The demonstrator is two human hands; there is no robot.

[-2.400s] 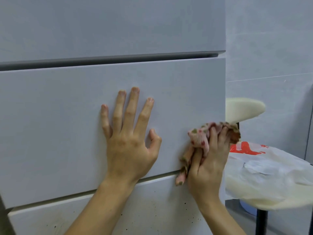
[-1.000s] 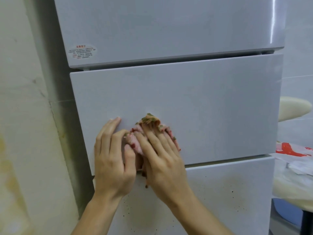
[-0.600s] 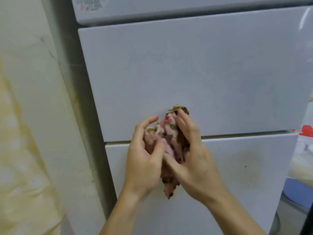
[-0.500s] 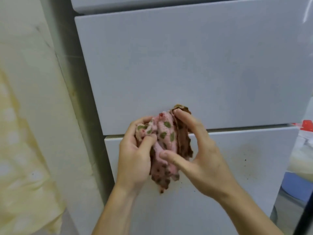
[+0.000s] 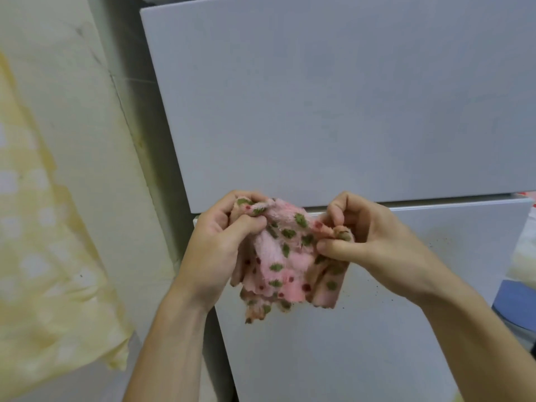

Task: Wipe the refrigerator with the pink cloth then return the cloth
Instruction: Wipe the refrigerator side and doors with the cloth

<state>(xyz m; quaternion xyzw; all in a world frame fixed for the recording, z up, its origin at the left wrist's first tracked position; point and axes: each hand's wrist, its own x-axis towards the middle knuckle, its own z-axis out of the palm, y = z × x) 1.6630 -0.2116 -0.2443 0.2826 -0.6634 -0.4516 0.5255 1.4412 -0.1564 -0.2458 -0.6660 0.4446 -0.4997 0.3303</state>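
Spanning the gap between both hands, head view, single entry.

Item: pink cloth (image 5: 285, 253), terry, scalloped hem, printed with green and red spots, some brownish soiling at the lower edge and the right-hand fold.

Position: held up in front of the refrigerator (image 5: 333, 97), level with the seam between the upper drawer front (image 5: 333, 111) and the lower drawer front (image 5: 406, 329). Contact with the door cannot be determined.

Grip, left hand (image 5: 216, 248): fingers curled over the cloth's upper left corner, with a bunch pressed under the thumb (image 5: 246, 227).

Grip, right hand (image 5: 374, 239): the upper right edge is pinched between the thumb (image 5: 333, 250) and bent fingers.

Axis: the held edge runs left to right between the hands. The remainder hangs downward, loose and crumpled. Neither hand is nearer, as each is on its own end.

Judgement: the cloth is being spread or refolded so that a cleaner face is presented. The lower drawer front, marked with dark specks, lies directly behind and below, and is taken as the next surface to be wiped.

Also noted: yellow patterned fabric (image 5: 37, 256) at left.
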